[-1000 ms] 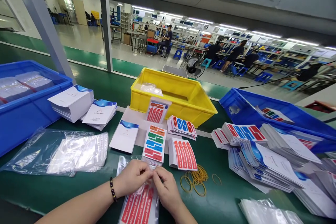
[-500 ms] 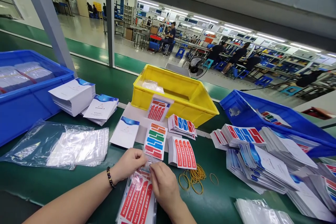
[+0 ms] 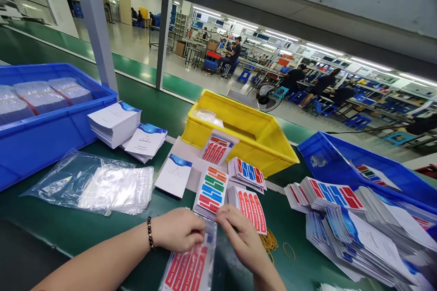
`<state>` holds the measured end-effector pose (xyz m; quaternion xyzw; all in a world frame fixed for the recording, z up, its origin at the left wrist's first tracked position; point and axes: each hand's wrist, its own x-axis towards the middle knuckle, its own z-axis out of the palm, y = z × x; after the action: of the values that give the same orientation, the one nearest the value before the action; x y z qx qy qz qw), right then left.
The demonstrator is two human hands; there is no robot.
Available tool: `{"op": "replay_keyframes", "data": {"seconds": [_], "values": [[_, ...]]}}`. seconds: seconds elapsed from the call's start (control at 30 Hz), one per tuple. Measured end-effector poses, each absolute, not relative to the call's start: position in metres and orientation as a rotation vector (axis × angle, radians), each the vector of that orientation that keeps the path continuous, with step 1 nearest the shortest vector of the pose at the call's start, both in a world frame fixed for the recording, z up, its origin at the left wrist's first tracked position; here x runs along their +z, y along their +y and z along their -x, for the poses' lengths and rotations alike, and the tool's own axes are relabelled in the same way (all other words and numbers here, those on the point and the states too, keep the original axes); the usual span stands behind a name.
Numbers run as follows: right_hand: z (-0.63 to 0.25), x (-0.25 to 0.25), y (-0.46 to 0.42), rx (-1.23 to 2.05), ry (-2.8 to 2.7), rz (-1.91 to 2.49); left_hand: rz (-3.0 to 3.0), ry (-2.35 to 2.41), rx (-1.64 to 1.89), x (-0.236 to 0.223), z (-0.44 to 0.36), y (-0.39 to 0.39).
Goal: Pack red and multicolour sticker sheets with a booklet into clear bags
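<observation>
A clear plastic bag holding red-and-white "Max Level" sticker sheets lies at the front, its top end pointing away from me. My left hand, a dark bead bracelet on its wrist, is closed with curled fingers over the upper left of the bag. At the upper right corner, my right hand pinches the bag's edge between thumb and fingers. Just beyond the hands lie a stack of multicoloured sticker sheets, a stack of red sticker sheets and a stack of red-and-blue stickers.
White booklets and empty clear bags lie to the left. A yellow bin stands behind, with blue bins at both sides. Rubber bands and booklet piles are on the right. People sit at distant benches.
My hands have moved apart along the bag's top: the right now grips its right corner, the left is curled over the left side. The whole view has shifted, so the table things appear further right.
</observation>
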<state>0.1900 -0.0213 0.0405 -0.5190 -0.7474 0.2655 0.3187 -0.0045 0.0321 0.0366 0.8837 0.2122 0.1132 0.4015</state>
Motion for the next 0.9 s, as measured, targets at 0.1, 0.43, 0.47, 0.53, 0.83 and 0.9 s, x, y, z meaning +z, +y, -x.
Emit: {"op": "replay_keyframes", "data": {"seconds": [0.1,0.43,0.47,0.53,0.83,0.9], "values": [[-0.162,0.029,0.009,0.421,-2.101,1.307,-2.222,0.445,0.211,0.026,0.0,0.024],[-0.105,0.003,0.055,-0.011,-2.435,1.267,-1.856,0.324,0.122,0.015,0.0,0.021],[-0.111,0.007,0.054,-0.032,-2.397,1.251,-1.786,0.337,0.166,0.016,0.0,0.021],[-0.129,0.018,0.049,-0.092,-2.274,1.22,-1.614,0.38,0.274,0.017,-0.001,0.024],[-0.198,0.074,-0.008,0.324,-2.371,1.109,-0.517,0.502,0.535,0.006,-0.011,0.037],[-0.203,0.077,-0.011,0.481,-2.402,1.099,-0.459,0.47,0.524,0.005,-0.013,0.035]]}}
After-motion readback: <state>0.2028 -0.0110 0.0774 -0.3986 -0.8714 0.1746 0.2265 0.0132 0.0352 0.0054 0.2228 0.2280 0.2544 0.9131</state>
